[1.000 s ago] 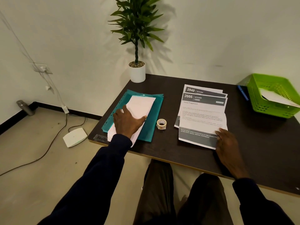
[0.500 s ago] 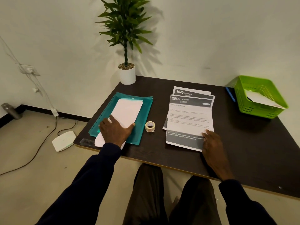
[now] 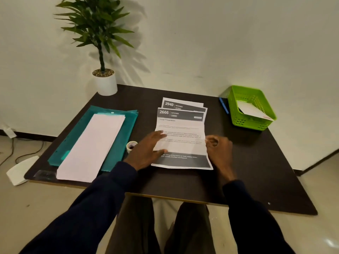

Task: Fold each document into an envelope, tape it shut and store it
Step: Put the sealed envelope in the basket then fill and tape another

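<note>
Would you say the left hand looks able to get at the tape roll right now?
Probably yes: the tape roll stands right beside the left hand, on its left, with nothing between them.

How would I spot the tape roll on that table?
On the dark table, look between the teal folder and the printed sheets. The tape roll sits there, beside the left hand. It is the only small round thing among flat papers.
</note>
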